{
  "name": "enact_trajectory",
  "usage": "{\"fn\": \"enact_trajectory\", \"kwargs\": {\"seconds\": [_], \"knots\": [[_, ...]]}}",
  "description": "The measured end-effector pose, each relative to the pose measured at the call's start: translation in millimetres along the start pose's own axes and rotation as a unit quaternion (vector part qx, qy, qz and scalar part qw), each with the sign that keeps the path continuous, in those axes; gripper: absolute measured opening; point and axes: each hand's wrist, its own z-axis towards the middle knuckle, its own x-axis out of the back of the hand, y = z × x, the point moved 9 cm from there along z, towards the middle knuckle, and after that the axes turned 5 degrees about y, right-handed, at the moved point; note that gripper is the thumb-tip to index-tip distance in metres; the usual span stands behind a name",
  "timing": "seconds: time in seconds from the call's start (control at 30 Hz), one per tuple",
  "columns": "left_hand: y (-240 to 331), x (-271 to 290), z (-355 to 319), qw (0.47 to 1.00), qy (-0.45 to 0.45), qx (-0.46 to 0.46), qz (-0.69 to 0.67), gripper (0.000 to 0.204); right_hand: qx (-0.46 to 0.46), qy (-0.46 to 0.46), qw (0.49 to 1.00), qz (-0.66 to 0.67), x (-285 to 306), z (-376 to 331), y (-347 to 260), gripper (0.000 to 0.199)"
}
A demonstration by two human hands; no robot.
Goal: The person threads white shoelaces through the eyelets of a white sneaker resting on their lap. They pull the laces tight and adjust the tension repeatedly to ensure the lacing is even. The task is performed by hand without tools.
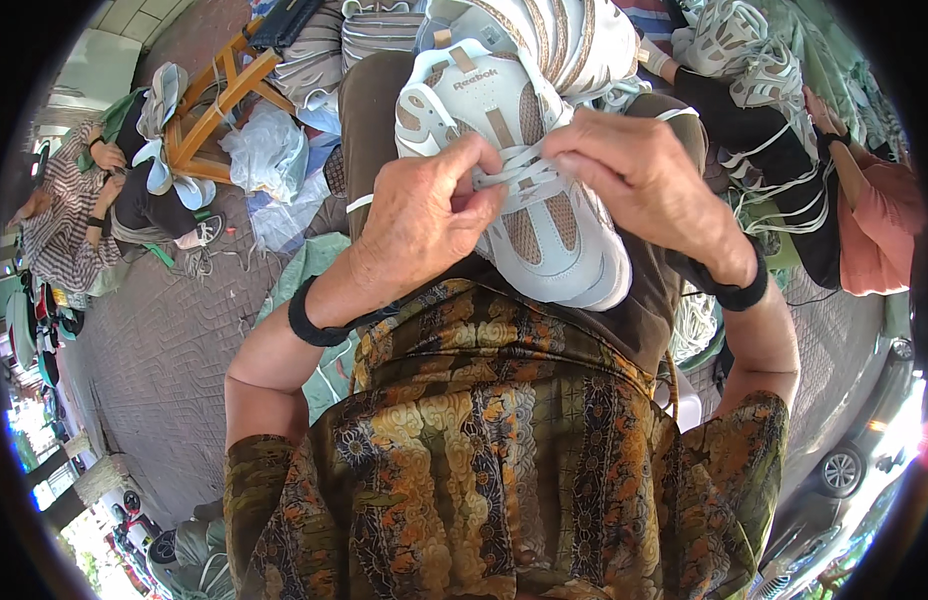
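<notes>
Sneaker (pixel 544 215), white and pale grey with tan mesh panels, lying across the lap under both hands, toe toward the body, tongue and collar away from it. Probably light for its bulk: foam sole, thin mesh, soft padded upper likely to dent under a thumb, stiffer only along the sole rim and moulded side straps. Best gripped at the sole edge or the heel for turning; mesh panels too yielding for a firm hold. Nothing fragile, nothing slippery apart from the smooth synthetic overlays.

Behind the hands, touching the tongue end, a second sneaker (pixel 544 35) of the same kind. Farther off past the right hand, a heap of more white shoes (pixel 744 50) beside another person's arm in a pink sleeve (pixel 874 225). Past the left hand, well apart, a wooden stool frame (pixel 219 95) and crumpled plastic bags (pixel 269 150) on the paved ground.

Left hand (pixel 424 215) pinched shut on the lace, thumb and forefinger pressed together at the middle of the eyelet row. Right hand (pixel 639 175) likewise closed on the lace from the other side, fingertips meeting the left's.

Lace (pixel 524 172), flat, white, limp: sure to go slack unless kept taut, easiest held near the eyelets.
</notes>
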Motion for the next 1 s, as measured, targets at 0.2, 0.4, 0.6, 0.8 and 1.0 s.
{"fn": "enact_trajectory", "kwargs": {"seconds": [0.2, 0.4, 0.6, 0.8, 1.0], "knots": [[0, 0, 3, 0.999, -0.014, -0.02, -0.025, 0.016, -0.037, -0.012, 0.999, 0.03, -19, -5, 8, 0.015], [-1, 0, -3, 0.998, -0.023, -0.006, -0.053, 0.014, -0.047, -0.047, 0.991, 0.113, -28, -12, 14, 0.011], [5, -2, -9, 0.997, -0.007, -0.06, -0.04, 0.01, -0.019, -0.01, 0.998, 0.054, -22, -23, -1, 0.02], [8, -3, -10, 0.996, -0.017, -0.089, -0.013, 0.014, 0.004, 0.01, 1.0, 0.017, -24, -28, -1, 0.027], [9, -6, -5, 0.993, -0.093, -0.065, 0.036, 0.017, -0.002, 0.005, 1.0, 0.031, -25, -26, 1, 0.025]]}}
